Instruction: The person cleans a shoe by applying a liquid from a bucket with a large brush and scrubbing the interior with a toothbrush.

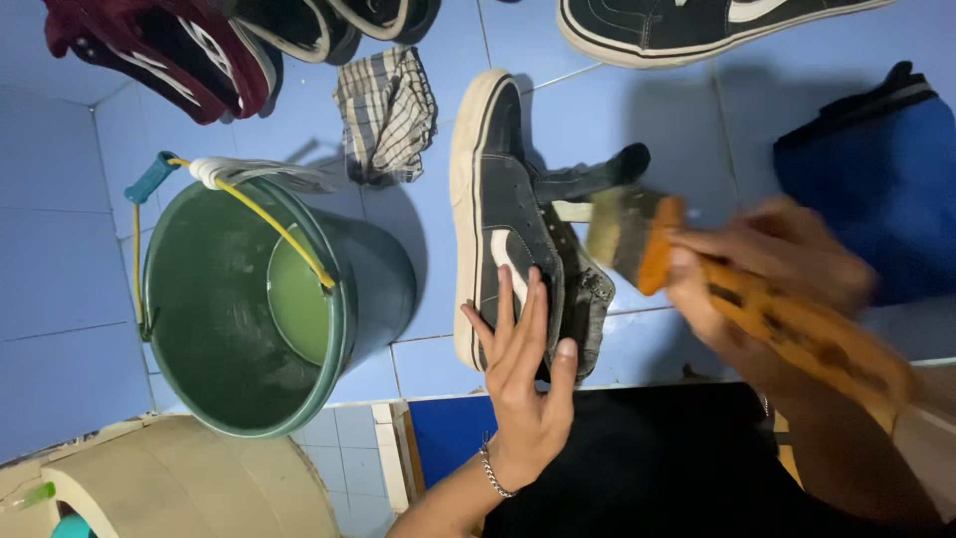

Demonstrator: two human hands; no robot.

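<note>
A black high-top sneaker (495,199) with a white sole and side stripe lies on its side on the blue tiled floor. My left hand (526,371), a chain bracelet at the wrist, rests flat against the shoe's ankle part, fingers spread. My right hand (767,289) is blurred with motion and grips an orange-handled scrub brush (687,259); its bristle head hovers just right of the shoe's opening. A dark tongue or insole (593,177) sticks out of the shoe toward the brush.
A green bucket (239,309) with a yellow wire handle stands at the left. A checked cloth (386,115) lies behind it. More sneakers lie along the top: maroon (159,50) and black (677,25). A blue-and-black bag (876,189) sits at the right, a beige container (179,483) bottom left.
</note>
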